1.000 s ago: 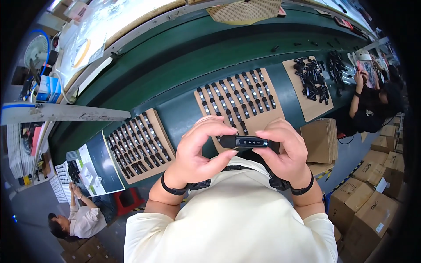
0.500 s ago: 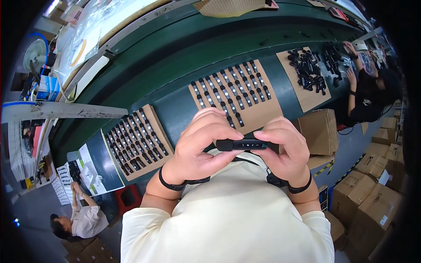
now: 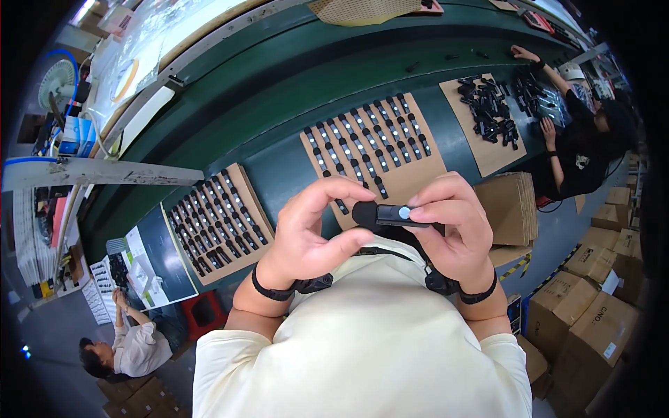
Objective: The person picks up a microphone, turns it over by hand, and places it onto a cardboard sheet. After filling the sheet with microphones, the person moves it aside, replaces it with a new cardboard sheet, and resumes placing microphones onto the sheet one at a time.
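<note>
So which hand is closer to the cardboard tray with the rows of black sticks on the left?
Left. The left hand sits just right of that tray; the right hand is farther right, beyond the black device both hold.

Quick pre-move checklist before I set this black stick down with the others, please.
1. Black device held at both ends by left hand and right hand: ok.
2. Round pale button on it facing up: ok.
3. Cardboard sheet directly ahead on the green bench: ok.
4. Free space on that sheet, near edge bare: ok.
5. Device's underside condition: cannot tell.
6. Co-worker's hands away from that sheet: ok.
</note>
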### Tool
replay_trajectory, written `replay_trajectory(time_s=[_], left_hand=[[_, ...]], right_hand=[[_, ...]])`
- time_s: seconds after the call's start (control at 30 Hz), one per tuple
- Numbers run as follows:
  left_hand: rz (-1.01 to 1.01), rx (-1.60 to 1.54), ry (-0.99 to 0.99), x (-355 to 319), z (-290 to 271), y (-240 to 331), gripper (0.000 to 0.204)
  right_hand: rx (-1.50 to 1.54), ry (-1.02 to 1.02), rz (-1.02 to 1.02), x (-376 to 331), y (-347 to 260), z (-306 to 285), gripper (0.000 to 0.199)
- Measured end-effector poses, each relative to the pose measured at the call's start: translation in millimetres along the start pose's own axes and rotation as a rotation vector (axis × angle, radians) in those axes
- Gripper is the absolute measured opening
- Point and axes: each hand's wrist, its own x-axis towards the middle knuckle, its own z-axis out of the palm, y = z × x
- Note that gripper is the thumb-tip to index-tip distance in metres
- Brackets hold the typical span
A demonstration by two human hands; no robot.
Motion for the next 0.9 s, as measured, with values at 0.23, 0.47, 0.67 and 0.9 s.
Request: replay_trajectory(time_s=[0.23,0.47,0.67,0.9], left_hand=[[0.153,0.131,-0.058,2.8,-12.8,-12.8,0.028],[0.014,0.494,-0.022,7.9,-15.2,-22.5,0.03],[-0.142,0.478,0.106,-13.3,-39.7,-54.2,0.027],[-0.281,0.514,0.157,-34.4,-60.7,-68.5,0.023]], right_hand=[[-0.217,-0.122,0.055,16.1,-11.2,-1.6,0.033],[-0.32,-0.165,0.356,-9.2,35.7,11.8,0.027],[-0.371,-0.325,0.897,-94.4,146.9,31.4,0.02],[-0.562,-0.397,1.083,-139.3,198.5,52.4,0.025]])
